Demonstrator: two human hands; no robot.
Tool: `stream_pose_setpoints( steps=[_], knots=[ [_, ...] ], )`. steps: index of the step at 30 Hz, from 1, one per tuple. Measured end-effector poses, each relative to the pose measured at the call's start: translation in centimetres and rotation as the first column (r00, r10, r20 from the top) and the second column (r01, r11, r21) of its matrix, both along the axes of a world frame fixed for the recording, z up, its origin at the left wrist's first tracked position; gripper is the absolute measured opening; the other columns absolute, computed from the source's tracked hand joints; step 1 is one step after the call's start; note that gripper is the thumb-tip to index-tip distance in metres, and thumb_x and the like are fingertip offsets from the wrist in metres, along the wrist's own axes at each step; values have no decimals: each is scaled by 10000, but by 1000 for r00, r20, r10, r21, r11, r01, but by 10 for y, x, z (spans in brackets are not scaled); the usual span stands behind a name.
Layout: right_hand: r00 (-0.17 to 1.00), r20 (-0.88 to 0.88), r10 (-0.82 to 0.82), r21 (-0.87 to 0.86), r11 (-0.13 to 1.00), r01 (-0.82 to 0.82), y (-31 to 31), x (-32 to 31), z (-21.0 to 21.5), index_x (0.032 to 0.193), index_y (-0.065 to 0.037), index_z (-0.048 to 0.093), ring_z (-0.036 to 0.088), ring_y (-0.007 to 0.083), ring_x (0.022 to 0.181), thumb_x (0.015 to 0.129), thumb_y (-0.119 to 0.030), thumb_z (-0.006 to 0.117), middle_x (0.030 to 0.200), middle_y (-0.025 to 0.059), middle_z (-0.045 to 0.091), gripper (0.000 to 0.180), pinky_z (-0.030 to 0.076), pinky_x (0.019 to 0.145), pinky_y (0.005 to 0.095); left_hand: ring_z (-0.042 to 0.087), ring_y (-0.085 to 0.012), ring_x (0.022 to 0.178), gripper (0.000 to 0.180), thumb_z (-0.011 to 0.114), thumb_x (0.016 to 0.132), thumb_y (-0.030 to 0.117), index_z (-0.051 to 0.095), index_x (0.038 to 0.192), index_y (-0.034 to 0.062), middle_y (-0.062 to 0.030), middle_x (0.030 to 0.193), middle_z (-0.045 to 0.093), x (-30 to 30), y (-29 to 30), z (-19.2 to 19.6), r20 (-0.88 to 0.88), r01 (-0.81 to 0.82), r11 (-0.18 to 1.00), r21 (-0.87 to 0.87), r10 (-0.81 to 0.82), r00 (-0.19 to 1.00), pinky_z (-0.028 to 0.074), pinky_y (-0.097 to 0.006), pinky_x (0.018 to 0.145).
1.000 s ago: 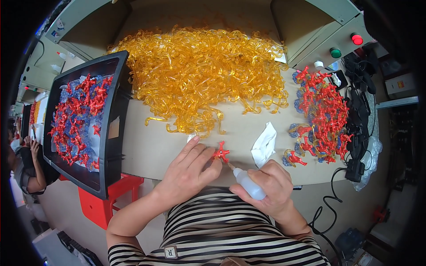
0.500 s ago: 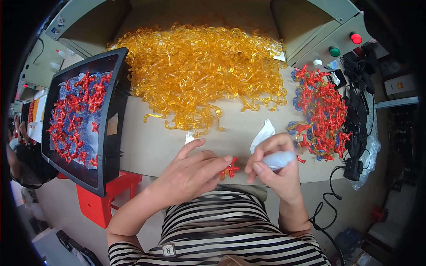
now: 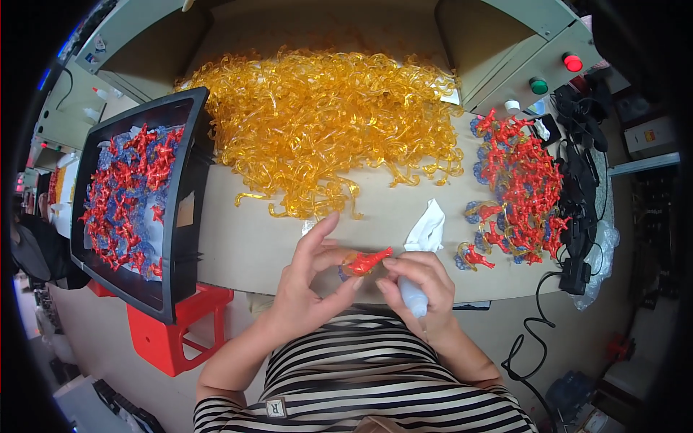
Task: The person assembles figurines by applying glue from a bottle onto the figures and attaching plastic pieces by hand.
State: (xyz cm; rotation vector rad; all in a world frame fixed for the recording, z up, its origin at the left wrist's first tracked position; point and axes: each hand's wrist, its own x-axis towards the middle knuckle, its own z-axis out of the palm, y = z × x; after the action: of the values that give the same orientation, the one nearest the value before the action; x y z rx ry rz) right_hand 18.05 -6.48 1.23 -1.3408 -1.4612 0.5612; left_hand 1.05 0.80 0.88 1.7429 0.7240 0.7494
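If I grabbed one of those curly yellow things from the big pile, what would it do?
One of the curly yellow pieces would probably tug its neighbours along, because their bent ends overlap all through the pile. It may feel slippery, since the surface looks so shiny. And it's likely light, being so thin.

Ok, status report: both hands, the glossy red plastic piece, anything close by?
Left hand holding glossy red plastic piece. Right hand gripping translucent squeeze bottle, fingertips at piece's narrow end. Crumpled white scrap just beyond right hand.
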Motion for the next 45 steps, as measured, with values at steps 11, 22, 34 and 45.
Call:
stream_pose_setpoints(
  steps=[11,22,34,45],
  knots=[
    [991,-129,-46,-114,993,31,14,13,-1,939,-4,620,577,157,756,729,50,640,940,97,568,219,468,690,265,509,-182,1075,730,549,817,-50,92,1378,50,-144,1132,551,6,-5,7,322,125,807,-577,84,943,362,-331,950],
    [980,-169,104,-5,994,-106,23,21,-8,867,-9,622,608,197,801,707,69,641,881,114,624,179,485,707,285,568,-271,975,444,403,937,271,309,1287,15,-198,1159,493,-5,6,1,479,439,345,-830,37,877,492,-430,837],
    [903,-214,374,173,924,-341,32,16,-18,835,-48,627,614,199,735,663,68,680,856,107,646,214,479,643,288,569,-323,939,372,459,906,221,417,1180,-28,-209,1060,498,1,-4,-25,811,806,-149,-572,42,583,531,-500,716],
    [876,-479,-51,-162,986,-31,17,19,-20,920,-4,543,564,129,772,791,43,581,887,68,567,143,465,709,248,520,-202,988,301,438,929,260,469,1147,56,-92,1123,507,3,-12,-20,619,577,259,-774,122,775,482,-416,771]
  ],
)
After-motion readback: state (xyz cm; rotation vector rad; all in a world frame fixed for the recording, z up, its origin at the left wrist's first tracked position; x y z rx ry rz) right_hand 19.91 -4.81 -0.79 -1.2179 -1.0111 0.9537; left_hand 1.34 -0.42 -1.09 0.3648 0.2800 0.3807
